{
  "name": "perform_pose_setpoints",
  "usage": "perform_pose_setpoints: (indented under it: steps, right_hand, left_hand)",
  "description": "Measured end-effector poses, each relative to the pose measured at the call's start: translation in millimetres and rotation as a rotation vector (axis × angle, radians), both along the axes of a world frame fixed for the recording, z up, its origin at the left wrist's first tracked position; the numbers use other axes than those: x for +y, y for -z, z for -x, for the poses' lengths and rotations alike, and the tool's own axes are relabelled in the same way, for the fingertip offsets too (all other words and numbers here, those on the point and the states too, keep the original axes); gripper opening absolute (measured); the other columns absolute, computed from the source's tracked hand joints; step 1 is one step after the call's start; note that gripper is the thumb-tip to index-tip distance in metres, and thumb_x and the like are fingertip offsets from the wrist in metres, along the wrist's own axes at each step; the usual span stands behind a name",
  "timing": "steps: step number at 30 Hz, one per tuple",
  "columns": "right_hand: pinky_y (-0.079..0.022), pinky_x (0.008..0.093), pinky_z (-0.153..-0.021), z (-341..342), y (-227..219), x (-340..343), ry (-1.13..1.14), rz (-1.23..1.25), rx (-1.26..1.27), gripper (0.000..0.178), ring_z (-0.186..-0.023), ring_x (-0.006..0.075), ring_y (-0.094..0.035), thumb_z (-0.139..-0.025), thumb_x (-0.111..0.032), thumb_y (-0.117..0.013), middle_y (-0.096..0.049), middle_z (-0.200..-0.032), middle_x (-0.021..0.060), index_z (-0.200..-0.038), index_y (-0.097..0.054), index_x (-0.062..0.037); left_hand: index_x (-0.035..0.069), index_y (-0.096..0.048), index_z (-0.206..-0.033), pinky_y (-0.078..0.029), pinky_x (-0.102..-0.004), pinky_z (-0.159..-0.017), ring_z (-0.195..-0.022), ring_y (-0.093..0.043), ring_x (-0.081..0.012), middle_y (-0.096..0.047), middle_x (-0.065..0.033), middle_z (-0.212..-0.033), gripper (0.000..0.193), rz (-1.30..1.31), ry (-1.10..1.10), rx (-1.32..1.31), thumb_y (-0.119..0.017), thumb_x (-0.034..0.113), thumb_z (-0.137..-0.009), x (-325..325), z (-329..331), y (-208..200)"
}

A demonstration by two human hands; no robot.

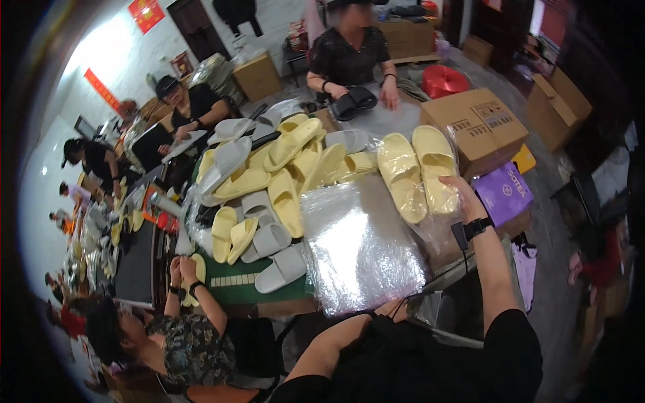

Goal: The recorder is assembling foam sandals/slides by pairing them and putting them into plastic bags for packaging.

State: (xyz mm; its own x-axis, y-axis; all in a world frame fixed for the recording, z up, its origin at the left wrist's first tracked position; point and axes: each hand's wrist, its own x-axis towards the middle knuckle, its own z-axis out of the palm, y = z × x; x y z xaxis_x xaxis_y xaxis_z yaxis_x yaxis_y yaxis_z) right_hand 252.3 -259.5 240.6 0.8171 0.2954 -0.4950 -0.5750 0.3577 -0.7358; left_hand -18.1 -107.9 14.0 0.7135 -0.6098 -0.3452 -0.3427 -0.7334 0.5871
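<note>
My right hand [458, 195] grips the lower right edge of a clear plastic bag holding a pair of yellow slippers [404, 174]. The slippers lie side by side, toes toward me. Below the table edge, a small part of my left hand [393, 307] shows by my body; its fingers are hidden. In front of me lies a shiny stack of clear plastic bags [359, 248]. To its left, loose yellow slippers [285, 201] and grey slippers [282, 269] are piled on the green table top [225, 269].
A cardboard box [474, 131] stands beyond the bagged pair, with a purple bag [502, 193] beside it. Across the table a co-worker handles black slippers [353, 102]. Another person sits at the left near corner, hands [183, 271] at the table edge. More people work farther left.
</note>
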Motion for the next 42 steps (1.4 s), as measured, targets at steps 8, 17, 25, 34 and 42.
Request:
perform_pose_setpoints:
  steps: [8, 17, 25, 34, 42]
  right_hand:
    - [-0.051, 0.0307, -0.066, 156, 61, -126, 0.385, 0.058, -0.259, 0.031, -0.075, 0.019, -0.062, -0.077, -0.028, -0.056, -0.062, -0.086, 0.0074, -0.096, -0.058, -0.0038]
    - [-0.052, 0.0332, -0.067, 391, 85, -97, 0.625, -0.07, 0.077, 0.032, -0.073, 0.0207, -0.063, -0.082, -0.023, -0.052, -0.064, -0.091, 0.01, -0.104, -0.058, -0.0005]
    - [-0.053, 0.0357, -0.068, 478, 96, -72, 1.0, -0.103, 0.246, 0.031, -0.078, 0.0237, -0.063, -0.082, -0.018, -0.053, -0.063, -0.094, 0.0137, -0.105, -0.056, 0.0019]
    - [-0.052, 0.039, -0.077, 423, 185, -83, 1.25, -0.397, 0.439, 0.031, -0.091, 0.0279, -0.061, -0.082, -0.015, -0.053, -0.061, -0.101, 0.014, -0.11, -0.052, -0.0018]
    - [-0.043, 0.0318, -0.081, 344, 239, -102, 1.243, -0.201, 0.474, 0.038, -0.096, 0.0218, -0.05, -0.082, -0.03, -0.057, -0.046, -0.099, 0.0066, -0.109, -0.046, -0.0061]
  left_hand:
    - [0.003, -0.061, -0.094, -0.043, -0.0391, -0.087, -0.088, -0.059, -0.0288, -0.061, -0.0155, -0.098, 0.026, 0.095, 0.337, -0.025, -0.043, 0.018, -0.083, -7, -8, 0]
    - [0.009, -0.056, -0.115, -0.017, -0.0443, -0.107, -0.118, -0.044, -0.0264, -0.052, -0.0145, -0.122, 0.039, 0.251, 0.653, -0.54, -0.039, 0.026, -0.084, -23, -11, 25]
    - [0.014, -0.064, -0.106, -0.034, -0.043, -0.086, -0.106, -0.053, -0.0268, -0.057, -0.008, -0.116, 0.04, -0.46, 1.079, -0.4, -0.037, 0.038, -0.091, -39, -3, -3]
    - [0.026, -0.045, -0.127, -0.03, -0.0387, -0.094, -0.11, -0.05, -0.0206, -0.06, 0.0003, -0.11, 0.04, 0.155, 0.853, -0.347, -0.035, 0.023, -0.088, -32, 16, 54]
    - [0.025, -0.06, -0.109, -0.037, -0.0364, -0.078, -0.083, -0.06, -0.0221, -0.065, -0.0036, -0.082, 0.03, -0.383, 1.249, -0.27, -0.038, 0.02, -0.089, -36, -11, -37]
